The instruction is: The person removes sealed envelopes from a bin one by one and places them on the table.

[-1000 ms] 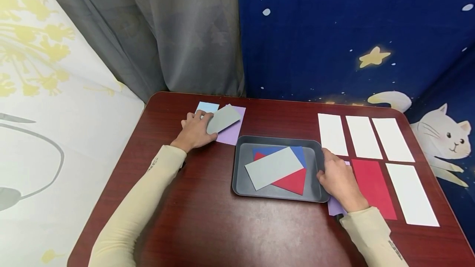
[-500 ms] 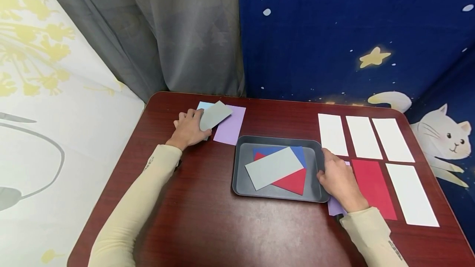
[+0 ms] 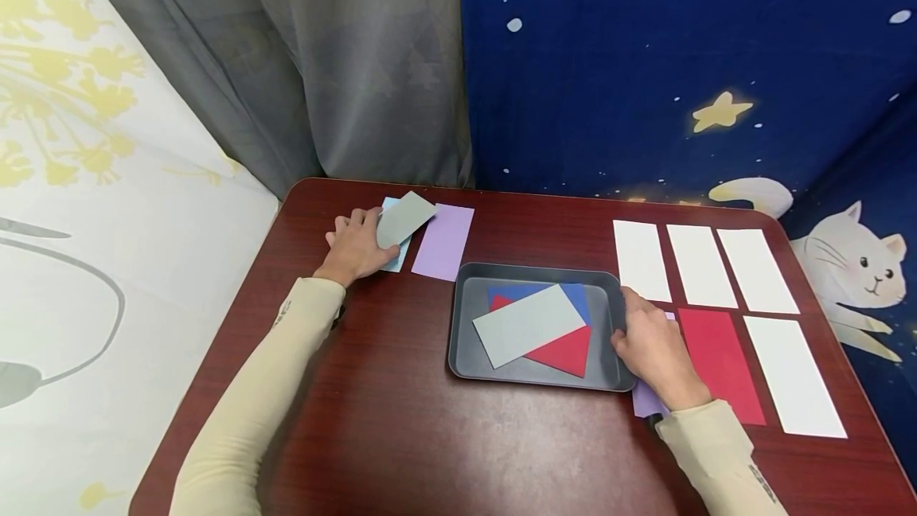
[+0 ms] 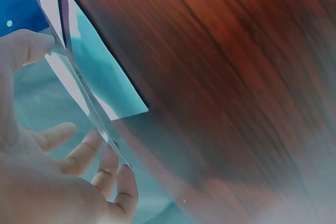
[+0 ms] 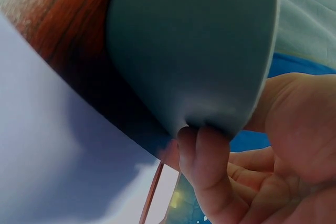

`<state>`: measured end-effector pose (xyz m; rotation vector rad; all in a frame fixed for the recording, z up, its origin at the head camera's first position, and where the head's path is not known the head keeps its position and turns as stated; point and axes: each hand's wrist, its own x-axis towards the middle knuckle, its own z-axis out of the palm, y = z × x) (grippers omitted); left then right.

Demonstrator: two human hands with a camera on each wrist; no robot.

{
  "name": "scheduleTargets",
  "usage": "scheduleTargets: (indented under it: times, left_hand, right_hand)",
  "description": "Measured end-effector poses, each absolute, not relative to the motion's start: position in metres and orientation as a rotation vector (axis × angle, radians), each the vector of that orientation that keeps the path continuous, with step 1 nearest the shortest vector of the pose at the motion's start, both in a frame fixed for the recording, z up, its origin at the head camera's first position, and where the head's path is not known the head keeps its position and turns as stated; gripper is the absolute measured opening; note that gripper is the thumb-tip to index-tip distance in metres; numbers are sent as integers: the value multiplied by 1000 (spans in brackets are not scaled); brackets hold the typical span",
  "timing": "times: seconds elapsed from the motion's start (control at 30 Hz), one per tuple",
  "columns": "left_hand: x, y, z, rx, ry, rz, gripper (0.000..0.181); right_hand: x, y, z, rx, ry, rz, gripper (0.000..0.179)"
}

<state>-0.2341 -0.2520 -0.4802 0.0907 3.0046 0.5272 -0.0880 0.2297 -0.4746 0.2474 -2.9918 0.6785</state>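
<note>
My left hand [image 3: 356, 247] holds a grey card [image 3: 403, 219] between thumb and fingers at the table's far left. In the left wrist view the card appears nearly edge-on, tilted over a light blue card [image 4: 107, 72] lying on the table. Just right of it lies a purple card [image 3: 443, 242]. My right hand [image 3: 655, 345] grips the right end of a dark grey tray [image 3: 469, 357]; in the right wrist view its fingers [image 5: 207, 166] curl under the rim. Inside the tray a second grey card [image 3: 528, 326] overlaps a red card [image 3: 566, 352] and a blue card [image 3: 577, 299].
On the right of the brown table [image 3: 401, 444] several white cards [image 3: 642, 260] lie in rows, with another red card [image 3: 721, 365] among them. A second purple card [image 3: 648, 400] is partly covered by my right hand and the tray. Curtains [image 3: 387, 62] hang behind the table.
My left hand has carried the grey card leftward, from over the purple card to over the light blue one, uncovering the purple card. The right hand and tray have stayed put.
</note>
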Motion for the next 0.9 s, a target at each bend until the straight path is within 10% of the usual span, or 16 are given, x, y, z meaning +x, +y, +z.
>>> scheduleTargets:
  times: [0.9]
  left_hand:
    - [-241, -287, -484, -72, 3007, 516, 85]
  right_hand:
    - [-88, 229, -474, 235, -2994, 673, 67]
